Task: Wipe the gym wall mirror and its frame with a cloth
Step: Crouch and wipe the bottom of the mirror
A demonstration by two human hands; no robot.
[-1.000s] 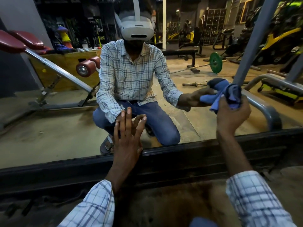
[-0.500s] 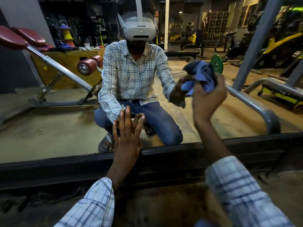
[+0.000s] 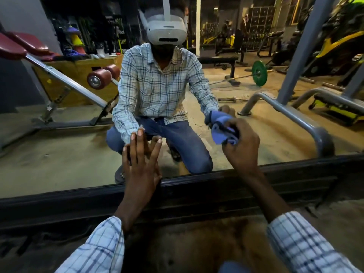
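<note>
Right hand (image 3: pixel 241 148) and cloth (image 3: pixel 222 133) now sit lower on the mirror (image 3: pixel 59 154) than half a second ago; left hand (image 3: pixel 140 166) is unmoved.

Right grip is clamped on the bunched blue cloth, fingers curled round it. The cloth meets the glass low down, just above the dark bottom frame (image 3: pixel 216 186). Left hand lies flat on the glass, fingers straight, grip apart, holding nothing. Reflected: a crouching person (image 3: pixel 159 85), an incline bench (image 3: pixel 65 79), a green weight plate (image 3: pixel 259 73).
</note>
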